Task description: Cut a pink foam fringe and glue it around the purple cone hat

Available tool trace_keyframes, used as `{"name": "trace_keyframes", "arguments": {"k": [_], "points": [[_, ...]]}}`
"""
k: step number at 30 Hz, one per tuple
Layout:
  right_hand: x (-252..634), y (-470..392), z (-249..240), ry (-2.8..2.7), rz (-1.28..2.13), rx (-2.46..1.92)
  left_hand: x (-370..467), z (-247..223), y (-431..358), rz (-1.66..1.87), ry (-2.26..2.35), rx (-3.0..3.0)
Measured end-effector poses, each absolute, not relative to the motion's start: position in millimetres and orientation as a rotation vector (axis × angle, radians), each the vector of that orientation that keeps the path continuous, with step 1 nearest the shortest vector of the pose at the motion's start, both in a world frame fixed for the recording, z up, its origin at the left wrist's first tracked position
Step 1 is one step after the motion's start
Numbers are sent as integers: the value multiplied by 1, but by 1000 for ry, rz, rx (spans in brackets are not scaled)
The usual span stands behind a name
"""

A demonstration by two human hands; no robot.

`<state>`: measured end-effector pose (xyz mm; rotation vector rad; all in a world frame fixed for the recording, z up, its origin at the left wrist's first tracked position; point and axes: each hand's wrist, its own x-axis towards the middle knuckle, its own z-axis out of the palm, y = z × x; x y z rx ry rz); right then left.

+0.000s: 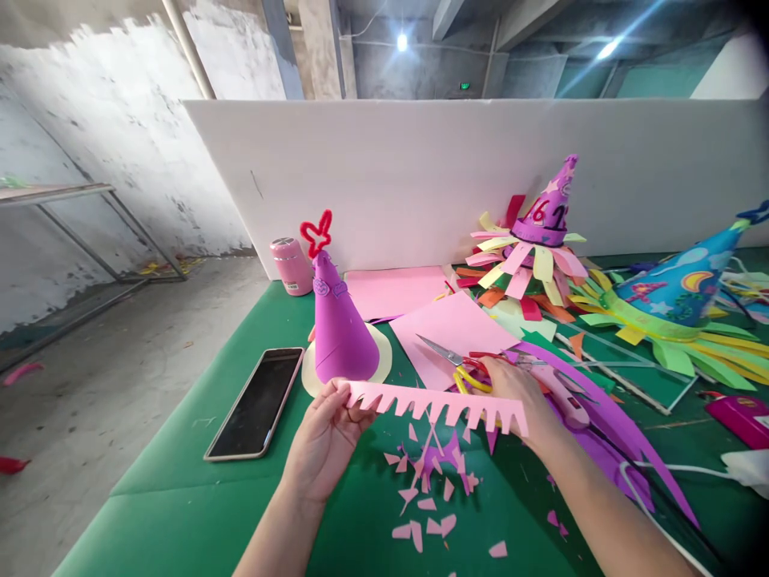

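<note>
My left hand (329,437) pinches the left end of a pink paper strip (420,401) whose lower edge is cut into teeth. The strip stretches right, in front of my right hand (510,389). That hand is at the scissors (474,377), which have red and yellow handles and blades pointing up and left over a pink sheet (453,332). Its fingers are partly hidden by the strip and handles. Just behind my left hand stands a purple cone hat (342,344) with a cream brim and a red fuzzy topper (316,233).
Pink scraps (448,489) lie below the strip. On the left are a phone (258,405) and a pink cup (291,266). To the right are a glue gun (561,393), a purple fringed hat (544,212) and a blue hat (676,288). A white board (390,176) stands behind.
</note>
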<state>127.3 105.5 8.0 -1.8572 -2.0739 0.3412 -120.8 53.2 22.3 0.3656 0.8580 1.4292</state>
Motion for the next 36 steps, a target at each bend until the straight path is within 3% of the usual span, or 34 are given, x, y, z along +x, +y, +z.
{"name": "trace_keyframes", "arguments": {"k": [7,14,21,31,36], "points": [[133,97,14,-1775,312,-1626,-123,21,50,1487,873,322],[132,86,12,-1324,1330,-870,-124,23,50,1550,841,379],[121,81,5,-1064,1441,-958,-127,28,46,1605,831,372],[79,85,12,-673,1913,-726,-148,46,46,1465,840,384],[49,92,20,-763,1849,-721,-148,48,53,1466,763,365]]}}
